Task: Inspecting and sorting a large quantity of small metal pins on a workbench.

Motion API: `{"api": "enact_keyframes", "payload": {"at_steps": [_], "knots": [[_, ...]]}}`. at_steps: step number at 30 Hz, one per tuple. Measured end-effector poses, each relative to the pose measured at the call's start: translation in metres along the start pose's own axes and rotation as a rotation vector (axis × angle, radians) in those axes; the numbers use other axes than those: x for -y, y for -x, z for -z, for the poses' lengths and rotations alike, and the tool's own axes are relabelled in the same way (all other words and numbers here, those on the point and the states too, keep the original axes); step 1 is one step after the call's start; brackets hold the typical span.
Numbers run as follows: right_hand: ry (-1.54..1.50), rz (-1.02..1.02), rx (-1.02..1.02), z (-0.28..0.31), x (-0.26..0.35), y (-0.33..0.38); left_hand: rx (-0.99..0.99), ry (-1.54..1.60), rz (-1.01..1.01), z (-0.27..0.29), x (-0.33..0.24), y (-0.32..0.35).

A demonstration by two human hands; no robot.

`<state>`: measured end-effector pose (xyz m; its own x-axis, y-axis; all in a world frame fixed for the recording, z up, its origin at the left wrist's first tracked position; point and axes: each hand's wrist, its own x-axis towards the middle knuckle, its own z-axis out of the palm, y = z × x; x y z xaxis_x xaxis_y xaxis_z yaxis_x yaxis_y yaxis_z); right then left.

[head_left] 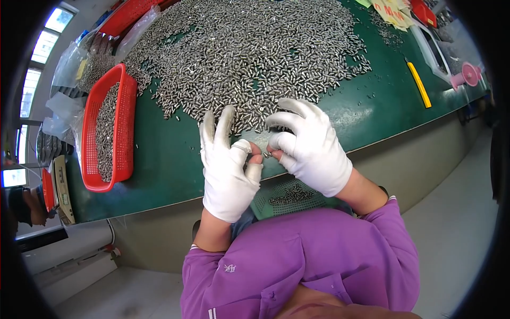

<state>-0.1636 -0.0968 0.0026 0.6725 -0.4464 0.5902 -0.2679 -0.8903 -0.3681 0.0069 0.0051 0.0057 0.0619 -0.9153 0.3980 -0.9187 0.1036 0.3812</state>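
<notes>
A big heap of small silvery metal cylindrical pieces spreads over the green table. Both my hands wear white gloves that leave the tips of thumb and index finger bare. At the near edge of the table my left hand has thumb and index closed together; what lies between them, if anything, is hidden. Close beside it, my right hand pinches one small metal piece between thumb and index. Below the hands, at my lap, a green perforated basket contains more dark metal pieces.
To the left stands a red perforated basket filled with metal pieces. Beyond the left table edge is a scale-like device. A slim yellow tool lies at the right, near a pink round object. Another red basket is far left.
</notes>
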Motion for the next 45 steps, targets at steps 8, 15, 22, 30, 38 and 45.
{"api": "enact_keyframes", "payload": {"at_steps": [8, 15, 22, 30, 38, 45], "knots": [[-0.050, -0.030, 0.011, -0.002, 0.002, 0.002, -0.004, 0.061, 0.009, -0.006, 0.005, 0.003], [-0.052, -0.035, 0.014, -0.005, 0.005, 0.001, 0.017, 0.096, 0.008, -0.006, 0.007, 0.004], [-0.069, -0.036, 0.008, -0.005, 0.007, 0.000, 0.028, 0.075, -0.007, 0.001, 0.004, 0.004], [-0.081, -0.048, 0.031, -0.003, 0.008, 0.003, 0.074, 0.099, 0.004, 0.006, 0.002, 0.003], [-0.092, 0.092, 0.162, 0.011, 0.002, 0.006, 0.190, 0.160, -0.191, 0.013, 0.004, -0.001], [0.058, -0.088, -0.075, 0.007, -0.006, 0.001, -0.070, 0.111, -0.006, -0.002, 0.012, 0.004]]}}
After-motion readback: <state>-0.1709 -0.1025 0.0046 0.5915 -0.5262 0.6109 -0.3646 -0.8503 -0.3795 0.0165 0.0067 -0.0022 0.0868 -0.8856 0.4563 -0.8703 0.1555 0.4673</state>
